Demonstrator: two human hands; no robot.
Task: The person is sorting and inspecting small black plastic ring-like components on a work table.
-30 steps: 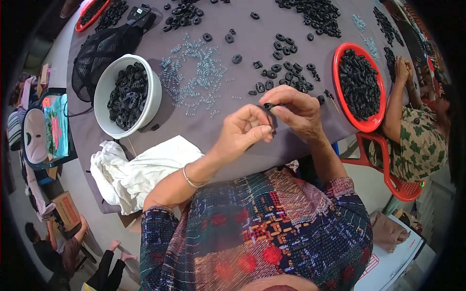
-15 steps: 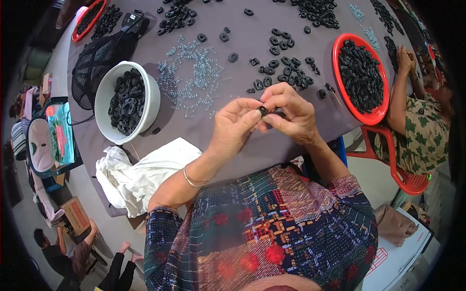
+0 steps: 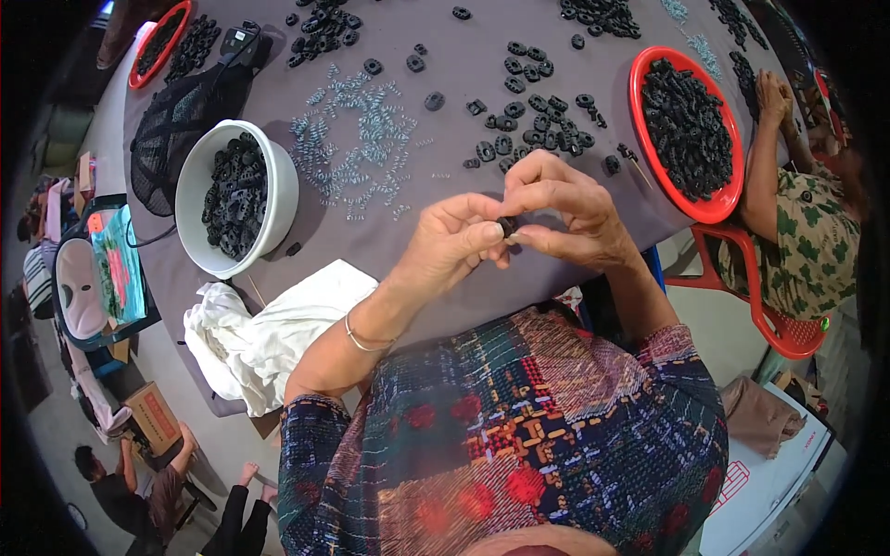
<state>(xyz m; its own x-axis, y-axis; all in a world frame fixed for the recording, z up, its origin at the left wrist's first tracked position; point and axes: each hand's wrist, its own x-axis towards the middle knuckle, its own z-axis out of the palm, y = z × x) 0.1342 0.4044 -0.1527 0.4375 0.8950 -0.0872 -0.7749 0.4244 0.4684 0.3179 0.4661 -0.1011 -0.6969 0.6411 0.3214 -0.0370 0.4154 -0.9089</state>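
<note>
Close together over the table's near edge, my left hand (image 3: 451, 243) and my right hand (image 3: 579, 219) pinch a small black plastic cord lock (image 3: 507, 225) between thumbs and fingertips. Fingers cover most of it. Just beyond my hands lie loose black cord lock pieces (image 3: 549, 119) in a scattered group. To their left, small metal springs (image 3: 366, 130) are spread in a loose patch.
A white bowl (image 3: 285, 199) of black pieces stands at left, beside a black mesh bag (image 3: 171, 139) and white cloth (image 3: 264, 343). At right are a red tray (image 3: 735, 162) heaped with pieces, a thin stick (image 3: 638, 167), a red chair (image 3: 756, 287) and another person's hands (image 3: 771, 97).
My right hand has turned slightly and its fingers have shifted around the cord lock, which is now more covered. The whole view has moved a little.
</note>
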